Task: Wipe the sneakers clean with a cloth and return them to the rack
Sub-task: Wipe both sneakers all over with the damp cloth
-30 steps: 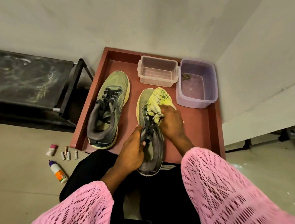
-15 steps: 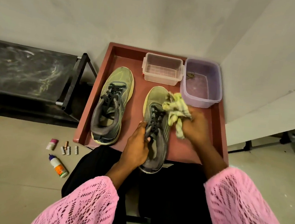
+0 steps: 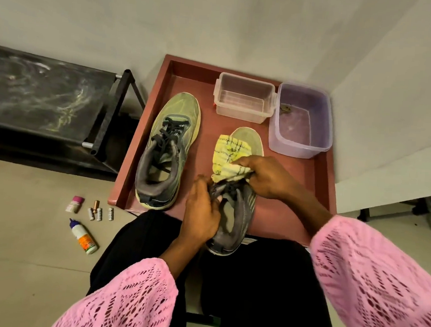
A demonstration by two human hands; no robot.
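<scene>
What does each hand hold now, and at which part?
The right hand holds the yellow checked cloth by its bunched near end. The left hand holds the grey-green mesh sneaker at its collar, beside the laces.

One view only is supplied, taken from a head-worn wide-angle camera. It is directed forward and steeply downward, from above the seated person's lap. The red tray (image 3: 321,177) is seen close below, near frame centre, with the left hand (image 3: 200,213) and right hand (image 3: 265,177) in the near field. The pink sleeves (image 3: 379,292) fill the lower corners, nearest the lens. The black rack (image 3: 47,93) is caught at the left edge; the wall corner is taken in above. Straight lines are bowed toward the edges. No second view is provided, so no overlap is recorded.
</scene>
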